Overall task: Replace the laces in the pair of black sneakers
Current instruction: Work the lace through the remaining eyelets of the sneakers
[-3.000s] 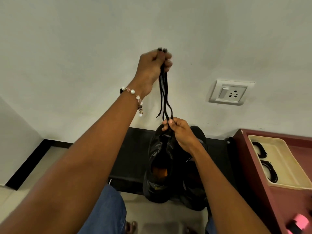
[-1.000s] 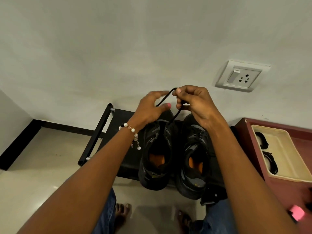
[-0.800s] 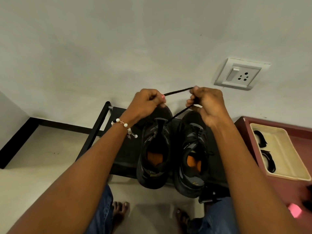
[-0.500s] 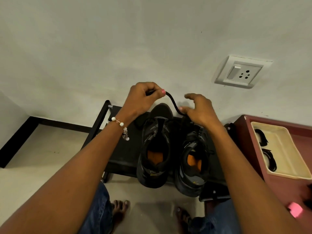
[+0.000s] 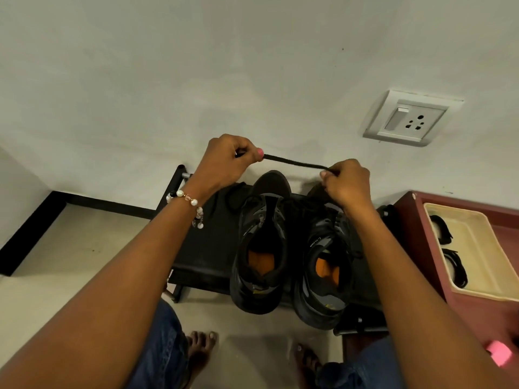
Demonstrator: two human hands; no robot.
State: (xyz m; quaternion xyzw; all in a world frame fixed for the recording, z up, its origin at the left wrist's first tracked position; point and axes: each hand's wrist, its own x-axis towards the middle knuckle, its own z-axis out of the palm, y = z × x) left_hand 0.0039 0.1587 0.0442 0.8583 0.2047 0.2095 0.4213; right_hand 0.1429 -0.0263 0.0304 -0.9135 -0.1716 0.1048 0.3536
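Black lace (image 5: 295, 163) stretched taut just above frame centre, pinched at both ends. Left end gripped in the curled fingers and thumb of the left hand (image 5: 227, 161); right end pinched in the curled fingers of the right hand (image 5: 346, 182). Directly below, two black sneakers with orange insoles, side by side, toes toward the wall: left sneaker (image 5: 259, 248) with open tongue and empty eyelets, right sneaker (image 5: 325, 265) partly hidden under the right wrist. Both set on a low black bench (image 5: 205, 248) against the white wall. Beaded bracelet (image 5: 186, 202) on the left wrist. At right edge, a cream tray (image 5: 477, 234) holding coiled black laces (image 5: 455, 266), on a maroon surface (image 5: 415, 228). Wall socket (image 5: 411, 119) at upper right. Bare feet at the bottom.
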